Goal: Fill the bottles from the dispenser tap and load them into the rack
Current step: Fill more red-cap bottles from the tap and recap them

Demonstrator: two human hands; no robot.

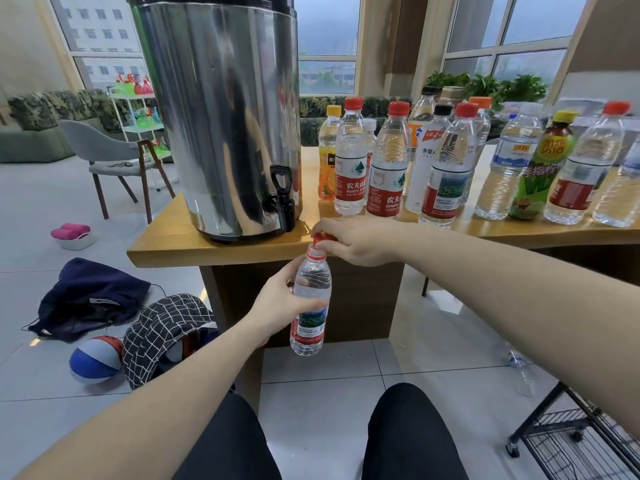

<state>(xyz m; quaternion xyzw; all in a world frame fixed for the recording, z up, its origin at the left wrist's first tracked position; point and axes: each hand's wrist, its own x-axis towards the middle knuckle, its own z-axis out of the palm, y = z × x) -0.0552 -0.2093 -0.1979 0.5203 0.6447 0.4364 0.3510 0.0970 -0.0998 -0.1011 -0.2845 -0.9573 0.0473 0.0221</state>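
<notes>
My left hand (280,303) grips a clear plastic bottle (311,317) with a red label, held upright below the table edge. My right hand (353,239) pinches its red cap (323,238) right at the bottle's neck. A tall steel dispenser (218,109) stands on the wooden table (166,244), its black tap (282,199) just above and left of the cap. Several capped bottles (443,164) stand in a row on the table to the right. A black wire rack (575,441) on casters sits on the floor at lower right.
A dark bag (90,296), a checked bag (166,334) and a blue-and-white ball (95,363) lie on the tiled floor at left. A grey chair (104,154) stands behind. A crushed clear bottle (521,372) lies on the floor near the rack. My knees are at the bottom.
</notes>
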